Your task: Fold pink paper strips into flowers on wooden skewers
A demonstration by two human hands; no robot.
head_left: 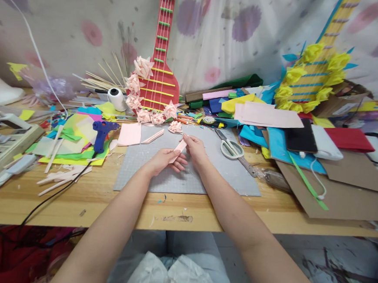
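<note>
A pale pink paper strip [180, 146] sits between a person's two hands, above the middle of a grey cutting mat [175, 182] on a wooden table [193, 206]. The left hand [165, 160], half open with fingers loosely spread, holds the strip's near end under its thumb; the right hand [196, 150], fingers curled, pinches the far end. A pink paper rose [175, 127] lies just beyond, by the mat's far edge

I see a matt-looking paper strip [180, 148], smooth wooden tabletop [105, 207], plastic glue gun [100, 137], dull brown cardboard [312, 197]
</note>
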